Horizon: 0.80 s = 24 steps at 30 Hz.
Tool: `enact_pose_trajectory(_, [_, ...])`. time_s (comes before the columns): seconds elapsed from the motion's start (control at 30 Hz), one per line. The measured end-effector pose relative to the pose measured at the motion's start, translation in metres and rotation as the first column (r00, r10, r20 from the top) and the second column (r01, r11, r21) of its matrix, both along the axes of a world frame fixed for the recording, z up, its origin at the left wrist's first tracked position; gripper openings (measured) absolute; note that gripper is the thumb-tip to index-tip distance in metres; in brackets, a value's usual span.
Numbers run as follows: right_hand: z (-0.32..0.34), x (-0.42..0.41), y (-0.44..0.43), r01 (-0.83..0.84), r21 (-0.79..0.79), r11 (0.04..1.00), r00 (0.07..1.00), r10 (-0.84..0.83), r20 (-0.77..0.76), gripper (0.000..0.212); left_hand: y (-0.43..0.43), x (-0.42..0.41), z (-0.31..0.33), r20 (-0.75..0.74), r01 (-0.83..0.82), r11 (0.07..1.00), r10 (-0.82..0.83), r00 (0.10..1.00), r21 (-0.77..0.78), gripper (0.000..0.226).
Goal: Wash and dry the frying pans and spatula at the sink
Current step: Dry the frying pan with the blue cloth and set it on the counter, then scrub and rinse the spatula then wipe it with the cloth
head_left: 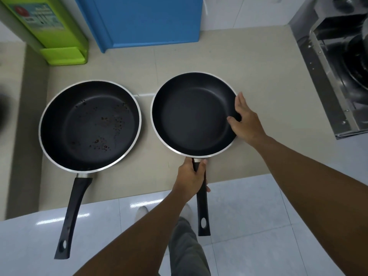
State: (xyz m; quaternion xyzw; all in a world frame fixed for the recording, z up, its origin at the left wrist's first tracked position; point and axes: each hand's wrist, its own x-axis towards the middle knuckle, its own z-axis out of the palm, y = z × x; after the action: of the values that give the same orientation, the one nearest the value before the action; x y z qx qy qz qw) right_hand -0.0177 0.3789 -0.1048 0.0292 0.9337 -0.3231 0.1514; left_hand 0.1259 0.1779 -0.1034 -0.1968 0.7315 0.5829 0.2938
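Observation:
Two black frying pans with silver rims sit side by side on the beige counter (249, 62). The left pan (89, 126) carries brown specks of residue, and its handle sticks out over the counter's front edge. The right pan (191, 114) looks clean inside. My left hand (192, 177) is wrapped around the top of the right pan's black handle. My right hand (244, 119) pinches that pan's right rim, thumb inside and fingers outside. No spatula or sink is in view.
A green board stand (59, 44) and a blue panel (143, 22) lean against the back wall. A steel gas stove (338, 72) lies at the right. White floor tiles and my legs (185, 246) show below the counter edge.

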Motion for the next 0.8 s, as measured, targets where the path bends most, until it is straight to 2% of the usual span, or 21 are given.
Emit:
enact_pose_trajectory(0.13, [0.0, -0.001, -0.007, -0.029, 0.097, 0.995, 1.0, 0.029, 0.003, 0.077, -0.008, -0.006, 0.003, 0.041, 0.101, 0.992, -0.098, 0.994, -0.072, 0.032])
enact_pose_trajectory(0.23, [0.008, 0.003, -0.023, -0.117, 0.228, 0.967, 0.991, 0.129, -0.038, 0.077, -0.027, -0.012, 0.011, 0.106, 0.24, 0.967, -0.231, 0.967, -0.086, 0.041])
enact_pose_trajectory(0.3, [0.02, 0.011, -0.041, -0.212, 0.253, 0.944, 0.97, 0.235, -0.062, 0.075, -0.048, -0.016, 0.02, 0.154, 0.389, 0.905, -0.365, 0.918, -0.17, 0.06])
enact_pose_trajectory(0.37, [0.034, 0.023, -0.064, -0.292, 0.222, 0.93, 0.949, 0.311, -0.055, 0.073, -0.077, -0.018, 0.035, 0.174, 0.46, 0.838, -0.427, 0.888, -0.293, 0.06])
enact_pose_trajectory(0.53, [0.081, 0.047, -0.135, -0.414, 0.17, 0.894, 0.905, 0.425, -0.033, 0.066, -0.165, -0.024, 0.093, 0.088, 0.401, 0.756, -0.419, 0.904, -0.518, 0.045])
enact_pose_trajectory(0.67, [0.129, 0.056, -0.21, -0.52, 0.186, 0.834, 0.849, 0.528, 0.005, 0.064, -0.245, -0.024, 0.144, 0.069, 0.416, 0.609, -0.509, 0.858, -0.675, 0.065])
enact_pose_trajectory(0.8, [0.169, 0.07, -0.301, -0.566, 0.225, 0.793, 0.808, 0.588, -0.038, 0.066, -0.325, -0.006, 0.188, 0.01, 0.347, 0.549, -0.525, 0.851, -0.76, 0.059])
